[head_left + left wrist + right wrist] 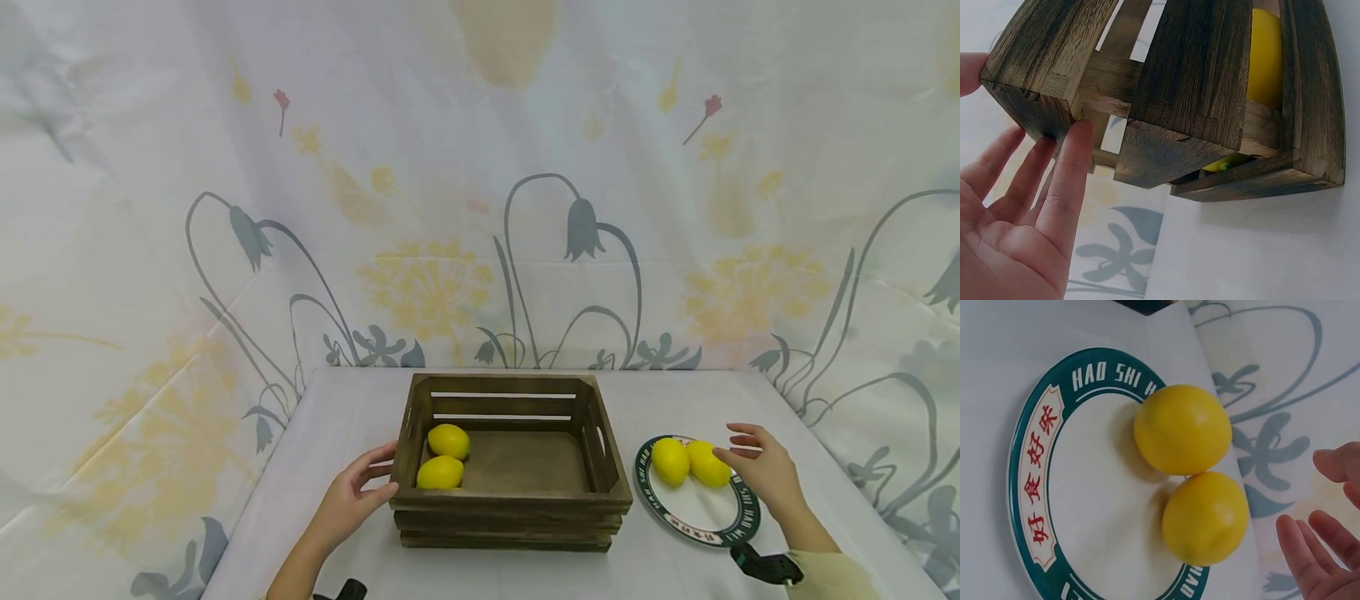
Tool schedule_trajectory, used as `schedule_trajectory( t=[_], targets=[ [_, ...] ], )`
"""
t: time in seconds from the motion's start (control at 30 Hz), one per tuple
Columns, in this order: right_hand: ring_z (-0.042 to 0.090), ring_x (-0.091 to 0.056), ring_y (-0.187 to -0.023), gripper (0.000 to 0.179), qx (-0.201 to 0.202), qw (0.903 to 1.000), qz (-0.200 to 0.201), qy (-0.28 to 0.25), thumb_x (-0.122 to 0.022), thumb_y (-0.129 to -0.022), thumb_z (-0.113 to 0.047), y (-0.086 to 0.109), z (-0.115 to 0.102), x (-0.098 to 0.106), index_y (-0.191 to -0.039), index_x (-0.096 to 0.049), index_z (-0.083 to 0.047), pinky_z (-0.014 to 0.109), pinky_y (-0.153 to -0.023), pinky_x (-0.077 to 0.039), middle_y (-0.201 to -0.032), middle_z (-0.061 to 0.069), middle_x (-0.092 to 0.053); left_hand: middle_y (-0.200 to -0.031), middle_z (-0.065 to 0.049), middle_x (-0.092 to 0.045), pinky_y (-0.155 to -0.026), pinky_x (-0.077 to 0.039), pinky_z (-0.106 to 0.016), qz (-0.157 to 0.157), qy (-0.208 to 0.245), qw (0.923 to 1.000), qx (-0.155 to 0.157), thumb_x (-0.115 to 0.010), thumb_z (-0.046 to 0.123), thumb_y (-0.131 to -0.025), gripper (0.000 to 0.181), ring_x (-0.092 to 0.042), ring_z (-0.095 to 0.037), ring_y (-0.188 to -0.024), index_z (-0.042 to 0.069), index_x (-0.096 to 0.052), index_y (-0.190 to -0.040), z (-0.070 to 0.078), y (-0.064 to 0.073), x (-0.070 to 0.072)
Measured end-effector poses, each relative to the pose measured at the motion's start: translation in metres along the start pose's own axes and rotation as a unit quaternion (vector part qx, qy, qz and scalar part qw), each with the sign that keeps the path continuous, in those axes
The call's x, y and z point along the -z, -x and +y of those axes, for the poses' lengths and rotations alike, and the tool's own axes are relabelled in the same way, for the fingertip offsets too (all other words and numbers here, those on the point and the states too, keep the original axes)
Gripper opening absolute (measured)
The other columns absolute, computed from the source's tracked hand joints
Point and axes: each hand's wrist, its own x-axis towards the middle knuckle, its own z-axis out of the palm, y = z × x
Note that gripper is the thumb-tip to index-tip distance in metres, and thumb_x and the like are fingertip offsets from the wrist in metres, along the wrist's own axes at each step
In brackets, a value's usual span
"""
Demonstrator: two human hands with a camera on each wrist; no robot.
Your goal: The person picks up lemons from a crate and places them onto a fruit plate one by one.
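Observation:
Against the left wall of a brown slatted wooden crate (510,504), my left hand (351,500) rests with its fingers extended; in the left wrist view, fingertips (1077,134) touch the crate's edge. Two yellow lemons (448,442) show inside at the left, and a sliver of yellow peeks over the front wall below them. Over on the right, two more lemons (1183,429) lie side by side on a white plate (697,510) with a green lettered rim. My right hand (765,473) hovers at the right-hand lemon, fingers loosely spread, holding nothing; the right wrist view shows a gap.
Both the crate and the plate stand on a white-covered table (345,400), with the plate to the crate's right. A curtain (480,167) printed with flowers hangs behind the table and along both sides. Dark straps are partly visible at both wrists.

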Motion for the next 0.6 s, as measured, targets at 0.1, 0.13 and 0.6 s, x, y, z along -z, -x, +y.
schedule_trajectory(
  t=[0.1, 0.13, 0.6],
  targets=[
    [0.044, -0.051, -0.104, 0.073, -0.001, 1.0000, -0.004, -0.009, -0.062, -0.083, -0.053, 0.010, -0.039, 0.013, -0.134, -0.042, -0.006, 0.054, -0.077, -0.049, -0.121, 0.026, -0.049, -0.133, -0.021, -0.046, -0.083, -0.050, -0.027, -0.003, 0.005, 1.0000, -0.003, -0.064, 0.006, -0.087, 0.050, -0.050, -0.031, -0.111, -0.003, -0.046, -0.132, 0.000, 0.000, 0.000],
    [0.044, -0.049, -0.105, 0.071, -0.005, 0.9998, -0.011, -0.015, -0.062, -0.084, -0.050, 0.016, -0.058, 0.020, -0.134, -0.042, -0.004, 0.055, -0.078, -0.048, -0.121, 0.027, -0.048, -0.133, -0.021, -0.046, -0.083, -0.050, -0.027, -0.004, 0.004, 1.0000, -0.006, -0.064, 0.005, -0.087, 0.050, -0.050, -0.032, -0.111, -0.003, -0.046, -0.132, 0.000, 0.000, 0.000],
    [0.039, -0.049, -0.104, 0.061, -0.006, 0.9989, -0.020, -0.041, -0.067, -0.085, -0.037, 0.022, -0.126, 0.031, -0.131, -0.044, -0.003, 0.051, -0.076, -0.050, -0.120, 0.025, -0.048, -0.133, -0.018, -0.047, -0.084, -0.050, -0.029, 0.001, 0.001, 1.0000, 0.007, -0.065, 0.008, -0.086, 0.050, -0.052, -0.025, -0.109, 0.000, -0.047, -0.132, -0.003, -0.001, 0.001]
  ],
)
